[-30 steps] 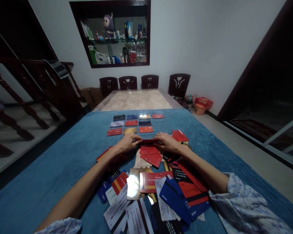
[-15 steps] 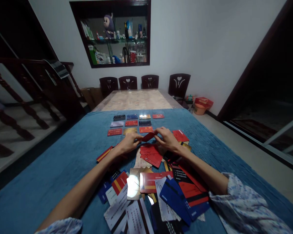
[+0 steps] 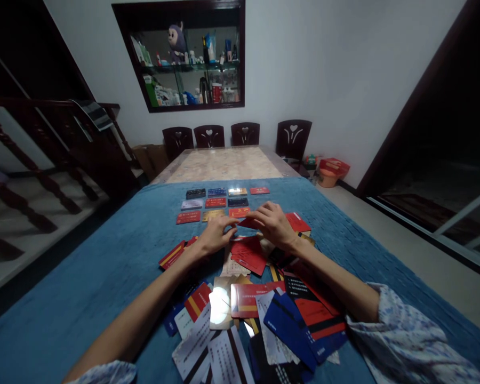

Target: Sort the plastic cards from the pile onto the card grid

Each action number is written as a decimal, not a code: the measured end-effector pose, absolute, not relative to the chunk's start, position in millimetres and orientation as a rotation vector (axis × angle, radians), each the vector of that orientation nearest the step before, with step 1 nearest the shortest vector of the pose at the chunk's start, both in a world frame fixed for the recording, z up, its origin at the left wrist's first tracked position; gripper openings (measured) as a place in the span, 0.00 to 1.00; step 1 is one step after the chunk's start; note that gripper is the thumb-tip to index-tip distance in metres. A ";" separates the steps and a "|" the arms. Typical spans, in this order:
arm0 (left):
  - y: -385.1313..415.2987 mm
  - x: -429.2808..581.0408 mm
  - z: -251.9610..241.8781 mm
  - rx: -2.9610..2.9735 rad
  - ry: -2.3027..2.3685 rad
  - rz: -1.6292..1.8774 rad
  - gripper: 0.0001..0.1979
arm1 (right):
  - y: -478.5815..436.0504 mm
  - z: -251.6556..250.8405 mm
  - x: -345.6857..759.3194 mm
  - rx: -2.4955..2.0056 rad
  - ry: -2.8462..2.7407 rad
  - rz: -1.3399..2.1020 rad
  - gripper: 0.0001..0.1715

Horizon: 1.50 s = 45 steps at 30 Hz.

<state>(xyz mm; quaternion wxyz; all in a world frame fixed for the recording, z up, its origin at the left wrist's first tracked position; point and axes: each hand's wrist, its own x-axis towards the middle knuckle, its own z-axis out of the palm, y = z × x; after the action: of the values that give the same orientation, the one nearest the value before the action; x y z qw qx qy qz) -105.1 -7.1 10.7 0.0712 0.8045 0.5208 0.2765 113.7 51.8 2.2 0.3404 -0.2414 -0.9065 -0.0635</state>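
My right hand [image 3: 272, 224] pinches a red card [image 3: 247, 223] above the near middle of the blue cloth, its fingers bent over the card's right part. At the card's left end is my left hand [image 3: 218, 234], thumb and forefinger curved with a small gap between them; whether they touch the card's edge is hard to tell. Below both hands lie loose red cards [image 3: 248, 255]. A jumbled heap of white cards [image 3: 230, 354], blue cards [image 3: 290, 325] and other colours spreads toward me. Beyond the hands, cards such as a red one [image 3: 215, 202] lie in neat rows.
The blue cloth [image 3: 84, 272] covers the near part of a long table with a marble-like top [image 3: 224, 162]. A red stack [image 3: 298, 222] lies right of my right hand. Dark chairs [image 3: 294, 140] stand at the far end, with a stair railing [image 3: 32, 101] on the left.
My right hand has turned over the red card and now covers more of it. My left thumb and forefinger have parted at the card's left end.
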 end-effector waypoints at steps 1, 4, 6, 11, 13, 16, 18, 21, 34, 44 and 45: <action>-8.0 -103.6 11.4 2.412 1.568 0.854 0.13 | 51.5 2.0 113.6 -0.619 -2.367 -0.179 0.17; -10.4 -98.6 13.0 2.402 1.575 0.895 0.12 | 51.2 -0.3 112.5 -0.602 -2.385 -0.193 0.15; -11.9 -95.0 13.5 2.399 1.574 0.909 0.11 | 51.4 -2.2 111.6 -0.589 -2.396 -0.185 0.14; -15.5 -85.6 11.3 2.383 1.591 0.873 0.06 | 51.7 -5.5 110.2 -0.577 -2.405 -0.146 0.14; -16.5 -82.7 9.3 2.387 1.626 0.843 0.05 | 51.7 -6.4 110.1 -0.583 -2.411 -0.125 0.13; -17.0 -81.4 6.6 2.398 1.678 0.795 0.06 | 51.9 -7.7 110.6 -0.586 -2.409 -0.097 0.13; -16.2 -83.2 5.3 2.402 1.700 0.782 0.07 | 52.8 -8.9 111.5 -0.600 -2.414 -0.079 0.12; -13.2 -89.2 3.6 2.401 1.727 0.789 0.07 | 55.6 -12.0 113.8 -0.646 -2.429 -0.059 0.13; -6.5 -105.1 -8.0 2.468 1.767 0.738 0.24 | 61.8 -24.7 114.6 -0.812 -2.501 -0.146 0.16; -7.8 -104.5 -13.8 2.488 1.909 0.580 0.25 | 57.5 -27.4 110.0 -0.923 -2.546 -0.045 0.27; -7.9 -104.0 -14.0 2.489 1.918 0.573 0.25 | 57.1 -27.3 109.5 -0.925 -2.545 -0.037 0.28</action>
<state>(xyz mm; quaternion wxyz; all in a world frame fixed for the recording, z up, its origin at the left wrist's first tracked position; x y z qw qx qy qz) -104.0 -7.9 -14.0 -0.0262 0.7790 0.6003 0.1793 109.5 57.1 -27.3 0.2152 -0.3337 -0.9177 -0.0134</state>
